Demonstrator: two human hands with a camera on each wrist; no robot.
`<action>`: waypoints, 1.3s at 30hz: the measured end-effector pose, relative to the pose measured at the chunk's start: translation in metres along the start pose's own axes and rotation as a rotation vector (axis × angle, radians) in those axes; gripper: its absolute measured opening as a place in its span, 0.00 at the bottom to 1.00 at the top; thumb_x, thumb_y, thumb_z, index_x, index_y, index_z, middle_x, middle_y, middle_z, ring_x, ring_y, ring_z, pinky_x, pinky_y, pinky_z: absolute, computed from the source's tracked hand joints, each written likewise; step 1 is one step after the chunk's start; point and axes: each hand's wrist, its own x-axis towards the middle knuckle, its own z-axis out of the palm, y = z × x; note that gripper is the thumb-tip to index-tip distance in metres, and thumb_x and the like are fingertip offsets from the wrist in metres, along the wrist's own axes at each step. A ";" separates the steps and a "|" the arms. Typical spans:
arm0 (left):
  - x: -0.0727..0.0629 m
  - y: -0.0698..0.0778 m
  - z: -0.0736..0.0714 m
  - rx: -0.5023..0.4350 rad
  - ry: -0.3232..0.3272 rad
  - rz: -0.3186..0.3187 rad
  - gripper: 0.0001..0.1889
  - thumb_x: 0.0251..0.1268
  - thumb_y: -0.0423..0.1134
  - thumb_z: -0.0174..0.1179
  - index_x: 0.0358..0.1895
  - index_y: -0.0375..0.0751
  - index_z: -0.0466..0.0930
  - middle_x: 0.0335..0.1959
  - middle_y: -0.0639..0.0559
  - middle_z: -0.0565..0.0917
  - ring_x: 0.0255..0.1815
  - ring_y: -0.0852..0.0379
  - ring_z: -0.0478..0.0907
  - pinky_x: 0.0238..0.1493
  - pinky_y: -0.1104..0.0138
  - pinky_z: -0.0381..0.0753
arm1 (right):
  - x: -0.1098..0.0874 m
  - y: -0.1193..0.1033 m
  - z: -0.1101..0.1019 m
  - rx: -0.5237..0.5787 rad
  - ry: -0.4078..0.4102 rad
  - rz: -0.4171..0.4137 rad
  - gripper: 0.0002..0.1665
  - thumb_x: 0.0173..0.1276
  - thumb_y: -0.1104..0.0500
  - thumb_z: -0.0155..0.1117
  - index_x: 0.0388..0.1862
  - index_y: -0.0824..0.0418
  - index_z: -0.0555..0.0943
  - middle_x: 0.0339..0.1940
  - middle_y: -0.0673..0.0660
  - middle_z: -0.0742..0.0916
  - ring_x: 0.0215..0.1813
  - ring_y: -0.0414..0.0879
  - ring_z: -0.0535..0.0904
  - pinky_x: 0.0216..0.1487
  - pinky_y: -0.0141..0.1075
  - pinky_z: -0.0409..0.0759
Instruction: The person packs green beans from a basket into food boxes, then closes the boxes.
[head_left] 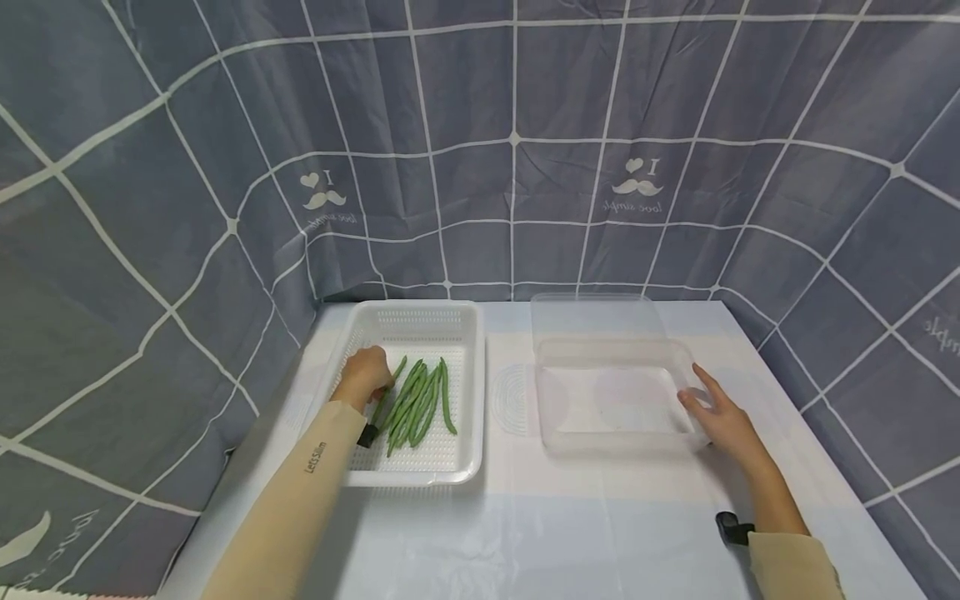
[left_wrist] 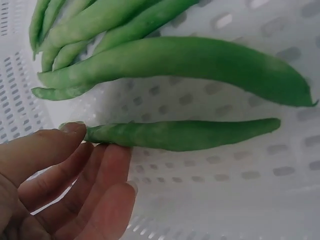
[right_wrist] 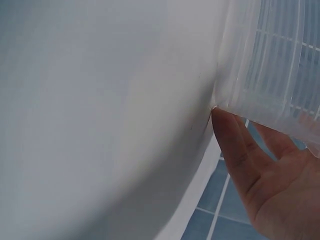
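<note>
Inside a white perforated basket [head_left: 471, 400], my left hand [head_left: 363, 375] pinches one end of a green bean [left_wrist: 185, 135] between thumb and fingertips. This bean lies beside the others, along the basket's left part. More green beans [head_left: 417, 406] lie in a loose bunch to its right, and a curved bean [left_wrist: 200, 62] is nearest to it in the left wrist view. My right hand [head_left: 726, 427] touches the right side of a clear plastic box [head_left: 555, 442]. Its fingers are fairly straight against the wall, with the thumb at the rim. Nothing shows inside the box.
A clear flat lid [head_left: 592, 312] lies behind the box at the back of the table [head_left: 517, 533]. A grey checked curtain [head_left: 472, 192] encloses the back and both sides. A black wrist camera mount [head_left: 733, 528] shows at my right wrist.
</note>
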 end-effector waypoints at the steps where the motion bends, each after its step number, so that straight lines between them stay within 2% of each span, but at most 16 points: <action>1: 0.000 0.000 0.001 0.008 -0.001 0.003 0.07 0.68 0.33 0.68 0.38 0.30 0.85 0.22 0.41 0.89 0.18 0.51 0.84 0.26 0.62 0.86 | 0.000 0.000 0.001 0.001 0.004 -0.001 0.51 0.84 0.31 0.45 0.90 0.52 0.37 0.83 0.78 0.62 0.78 0.86 0.57 0.70 0.80 0.65; 6: 0.001 -0.001 0.003 0.018 -0.019 0.007 0.07 0.69 0.34 0.69 0.37 0.32 0.86 0.21 0.42 0.88 0.17 0.53 0.82 0.25 0.63 0.84 | -0.001 0.000 0.005 -0.004 0.017 0.001 0.52 0.84 0.31 0.44 0.90 0.51 0.37 0.83 0.78 0.61 0.77 0.85 0.60 0.69 0.81 0.66; 13: 0.002 -0.007 0.001 -0.066 -0.019 0.006 0.07 0.68 0.32 0.67 0.34 0.31 0.83 0.21 0.41 0.87 0.19 0.50 0.84 0.22 0.64 0.85 | -0.002 -0.001 0.006 0.024 0.026 -0.002 0.52 0.83 0.31 0.46 0.91 0.50 0.38 0.84 0.78 0.59 0.78 0.86 0.58 0.69 0.81 0.66; 19: 0.000 -0.005 -0.008 -0.189 -0.016 -0.004 0.07 0.68 0.33 0.68 0.35 0.31 0.84 0.22 0.43 0.87 0.24 0.49 0.88 0.29 0.59 0.91 | -0.002 -0.001 0.005 0.022 0.031 0.000 0.51 0.84 0.32 0.46 0.91 0.51 0.38 0.84 0.79 0.58 0.78 0.86 0.58 0.70 0.81 0.66; 24: -0.007 0.003 -0.021 -0.333 -0.018 -0.002 0.07 0.69 0.33 0.64 0.41 0.31 0.87 0.35 0.40 0.91 0.33 0.48 0.91 0.38 0.56 0.94 | -0.003 0.000 0.006 0.017 0.035 0.005 0.51 0.84 0.31 0.46 0.91 0.52 0.39 0.84 0.79 0.58 0.77 0.86 0.59 0.71 0.81 0.65; 28: -0.010 0.012 -0.027 -0.482 -0.062 0.050 0.12 0.72 0.35 0.62 0.50 0.30 0.86 0.45 0.38 0.90 0.39 0.49 0.91 0.41 0.57 0.94 | -0.002 0.002 0.007 0.016 0.044 0.004 0.50 0.84 0.32 0.45 0.91 0.51 0.39 0.84 0.78 0.57 0.78 0.86 0.58 0.71 0.80 0.65; 32: -0.013 0.026 -0.033 -0.623 -0.141 0.125 0.17 0.76 0.39 0.63 0.58 0.30 0.83 0.49 0.39 0.89 0.43 0.51 0.90 0.42 0.62 0.94 | -0.003 0.001 0.006 0.018 0.043 0.005 0.50 0.84 0.32 0.45 0.91 0.51 0.39 0.84 0.78 0.58 0.78 0.86 0.56 0.71 0.81 0.64; 35: -0.019 0.043 -0.039 -0.685 -0.191 0.188 0.19 0.77 0.39 0.63 0.62 0.29 0.81 0.51 0.40 0.87 0.45 0.51 0.90 0.44 0.62 0.93 | -0.004 0.000 0.006 0.020 0.041 0.001 0.50 0.84 0.32 0.45 0.91 0.51 0.39 0.83 0.77 0.61 0.79 0.86 0.55 0.71 0.80 0.64; 39: -0.029 0.071 -0.047 -0.711 -0.218 0.271 0.18 0.78 0.39 0.63 0.62 0.30 0.82 0.54 0.39 0.87 0.45 0.52 0.90 0.45 0.61 0.93 | -0.003 0.000 0.006 0.019 0.044 0.002 0.51 0.84 0.32 0.46 0.91 0.51 0.39 0.83 0.77 0.62 0.79 0.86 0.54 0.72 0.80 0.64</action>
